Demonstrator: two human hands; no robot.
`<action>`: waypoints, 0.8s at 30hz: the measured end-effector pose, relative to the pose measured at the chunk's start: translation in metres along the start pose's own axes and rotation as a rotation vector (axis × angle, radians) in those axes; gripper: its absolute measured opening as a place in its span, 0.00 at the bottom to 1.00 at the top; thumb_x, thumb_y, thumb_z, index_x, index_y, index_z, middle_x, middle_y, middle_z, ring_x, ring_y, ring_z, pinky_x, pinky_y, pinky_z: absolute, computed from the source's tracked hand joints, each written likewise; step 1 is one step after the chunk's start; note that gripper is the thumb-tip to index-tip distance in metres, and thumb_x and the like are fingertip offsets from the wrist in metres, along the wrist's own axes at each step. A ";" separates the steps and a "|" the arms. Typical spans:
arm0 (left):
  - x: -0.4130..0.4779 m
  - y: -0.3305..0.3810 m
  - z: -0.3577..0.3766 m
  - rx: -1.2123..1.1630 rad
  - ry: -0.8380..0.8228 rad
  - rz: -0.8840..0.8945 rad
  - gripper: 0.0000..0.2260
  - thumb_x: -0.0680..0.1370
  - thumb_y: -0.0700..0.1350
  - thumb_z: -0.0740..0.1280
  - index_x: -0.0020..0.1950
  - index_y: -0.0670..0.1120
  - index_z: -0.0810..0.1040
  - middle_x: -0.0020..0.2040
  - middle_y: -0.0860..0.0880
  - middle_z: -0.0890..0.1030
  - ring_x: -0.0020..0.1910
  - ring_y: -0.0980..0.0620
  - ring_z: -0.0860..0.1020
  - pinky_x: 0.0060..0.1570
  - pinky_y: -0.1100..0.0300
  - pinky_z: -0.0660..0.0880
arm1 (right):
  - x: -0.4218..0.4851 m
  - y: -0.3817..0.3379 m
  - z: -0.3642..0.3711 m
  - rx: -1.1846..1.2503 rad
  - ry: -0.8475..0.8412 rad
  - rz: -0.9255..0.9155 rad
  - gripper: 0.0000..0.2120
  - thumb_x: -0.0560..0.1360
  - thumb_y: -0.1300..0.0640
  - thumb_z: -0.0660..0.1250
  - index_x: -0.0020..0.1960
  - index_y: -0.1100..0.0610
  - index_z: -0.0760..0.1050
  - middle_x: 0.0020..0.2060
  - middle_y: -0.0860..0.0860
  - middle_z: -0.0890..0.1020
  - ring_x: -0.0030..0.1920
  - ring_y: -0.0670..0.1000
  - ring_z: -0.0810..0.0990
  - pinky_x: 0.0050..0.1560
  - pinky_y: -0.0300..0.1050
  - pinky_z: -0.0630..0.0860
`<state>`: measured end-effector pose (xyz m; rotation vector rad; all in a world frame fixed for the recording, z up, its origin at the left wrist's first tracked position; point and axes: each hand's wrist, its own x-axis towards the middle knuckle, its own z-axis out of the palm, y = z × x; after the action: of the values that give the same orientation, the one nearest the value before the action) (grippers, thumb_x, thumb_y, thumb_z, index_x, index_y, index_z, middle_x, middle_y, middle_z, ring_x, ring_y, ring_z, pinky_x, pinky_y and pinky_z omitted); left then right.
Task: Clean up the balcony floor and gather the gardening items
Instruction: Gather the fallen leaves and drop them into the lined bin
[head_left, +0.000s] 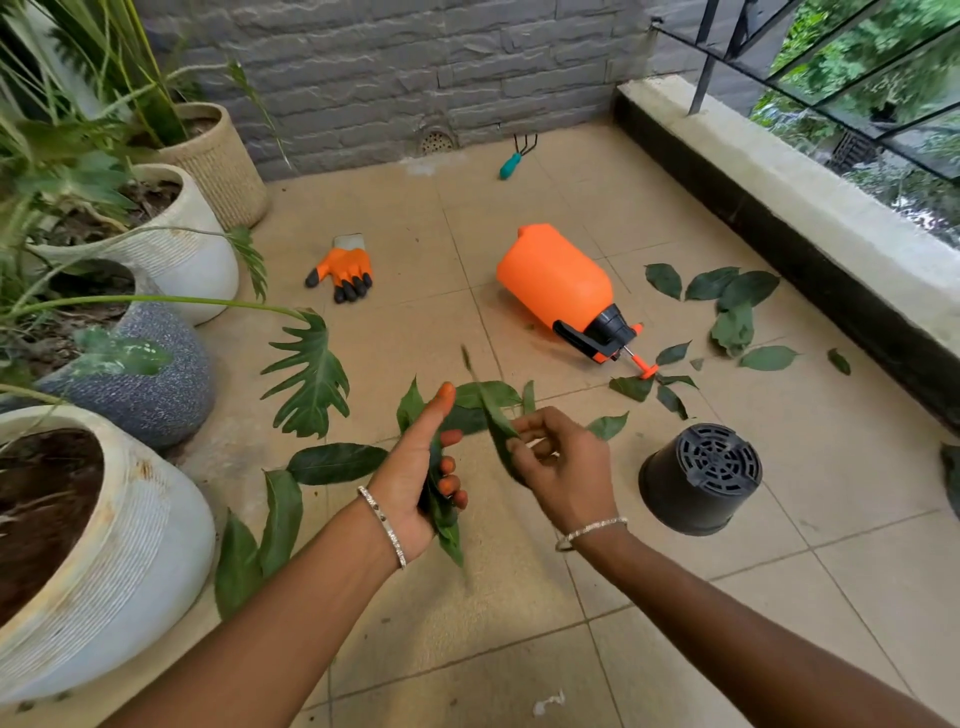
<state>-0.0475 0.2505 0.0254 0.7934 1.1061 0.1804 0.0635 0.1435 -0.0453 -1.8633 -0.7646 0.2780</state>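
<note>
Right fingers (527, 426) pinch leaf (491, 408), tip pointing away

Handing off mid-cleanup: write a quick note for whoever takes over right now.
Left hand grips a bunch of leaves. Right hand pinches one leaf next to the bunch.
On the floor: orange pressure sprayer on its side, orange gardening glove, teal-handled hand rake near the wall, black plastic pot tipped over.
Done: some leaves gathered.
Left: loose leaves right of the sprayer, more beside the white planter, and all the tools.
</note>
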 end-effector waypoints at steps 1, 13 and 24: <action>0.000 0.000 0.006 0.002 -0.018 0.012 0.23 0.68 0.65 0.74 0.46 0.46 0.80 0.30 0.51 0.69 0.24 0.55 0.65 0.28 0.61 0.67 | -0.008 -0.015 0.000 0.029 -0.021 -0.031 0.06 0.73 0.61 0.72 0.46 0.51 0.81 0.38 0.42 0.81 0.35 0.45 0.79 0.35 0.35 0.76; 0.008 -0.001 0.034 -0.118 0.068 -0.028 0.16 0.85 0.48 0.57 0.41 0.43 0.74 0.35 0.45 0.75 0.35 0.47 0.76 0.42 0.52 0.75 | 0.041 0.023 -0.056 -0.405 -0.437 0.124 0.07 0.77 0.56 0.68 0.54 0.53 0.80 0.48 0.48 0.83 0.46 0.45 0.80 0.52 0.46 0.79; 0.012 0.016 0.028 -0.183 0.028 -0.006 0.13 0.80 0.52 0.65 0.40 0.45 0.75 0.27 0.50 0.66 0.23 0.54 0.62 0.27 0.62 0.67 | 0.106 0.115 -0.055 -1.153 -0.717 0.120 0.23 0.79 0.56 0.64 0.73 0.55 0.66 0.66 0.57 0.73 0.62 0.58 0.75 0.60 0.53 0.77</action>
<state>-0.0142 0.2546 0.0324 0.6257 1.1009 0.2843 0.2164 0.1406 -0.1089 -2.9444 -1.5029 0.7065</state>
